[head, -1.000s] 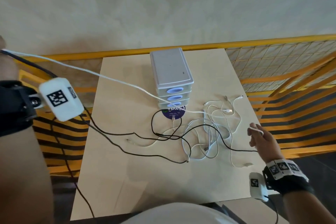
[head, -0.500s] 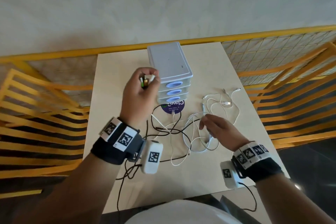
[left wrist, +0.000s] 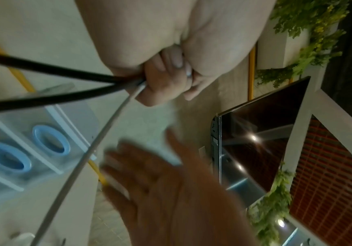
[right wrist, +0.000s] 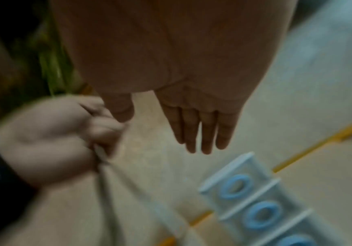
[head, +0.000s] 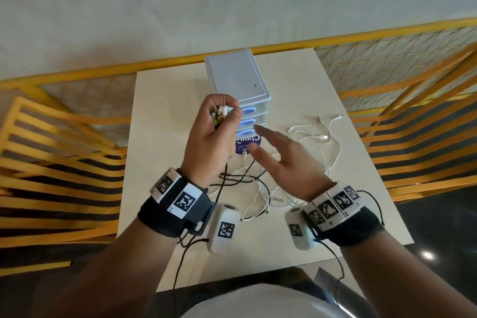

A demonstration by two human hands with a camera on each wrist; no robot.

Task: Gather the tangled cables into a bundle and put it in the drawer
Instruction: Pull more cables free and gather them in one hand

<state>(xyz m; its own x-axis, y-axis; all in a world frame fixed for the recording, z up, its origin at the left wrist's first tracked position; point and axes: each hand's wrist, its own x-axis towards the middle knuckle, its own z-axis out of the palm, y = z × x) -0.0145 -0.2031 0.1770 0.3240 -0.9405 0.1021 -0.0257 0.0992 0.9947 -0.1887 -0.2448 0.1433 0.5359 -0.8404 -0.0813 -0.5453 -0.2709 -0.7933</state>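
Observation:
My left hand (head: 214,134) is raised in front of the drawer unit (head: 237,80) and grips several cable ends, whose plugs (head: 220,113) stick out above the fist. Black cables (head: 232,178) and white cables (head: 317,137) trail from it and lie tangled on the table (head: 165,100). In the left wrist view its fingers (left wrist: 164,79) curl round two black cables (left wrist: 44,69) and a pale one. My right hand (head: 281,162) hovers open beside it above the tangle, fingers (right wrist: 200,129) straight and holding nothing. All three drawers with blue handles (right wrist: 255,208) are closed.
A purple round label (head: 247,143) lies in front of the drawer unit. Yellow slatted chairs (head: 51,152) flank the table on both sides, and a yellow rail (head: 387,33) runs behind it. A dark screen (left wrist: 255,141) shows in the left wrist view.
My left hand swung in from the far left with the cable ends to the drawers. My right hand left the white cable, rose off the tangle and opened toward the left hand.

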